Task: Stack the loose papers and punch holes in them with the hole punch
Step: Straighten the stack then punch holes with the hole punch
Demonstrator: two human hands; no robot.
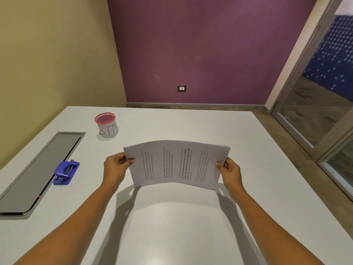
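The left grip (116,166) and the right grip (230,170) are each closed on a short edge of the stack of papers (176,164), thumbs on the printed top sheet and fingers behind. Between the two grips the stack is raised above the white table (172,226), bowed upward in the middle, its lines of text running sideways. The blue hole punch (66,173) lies on the table well to the left of the left grip, beside a long grey panel (38,173) set into the tabletop. Beyond the left grip, farther from the person, stands a pink-rimmed mesh cup (106,124) wrapped in paper lettered "BIN".
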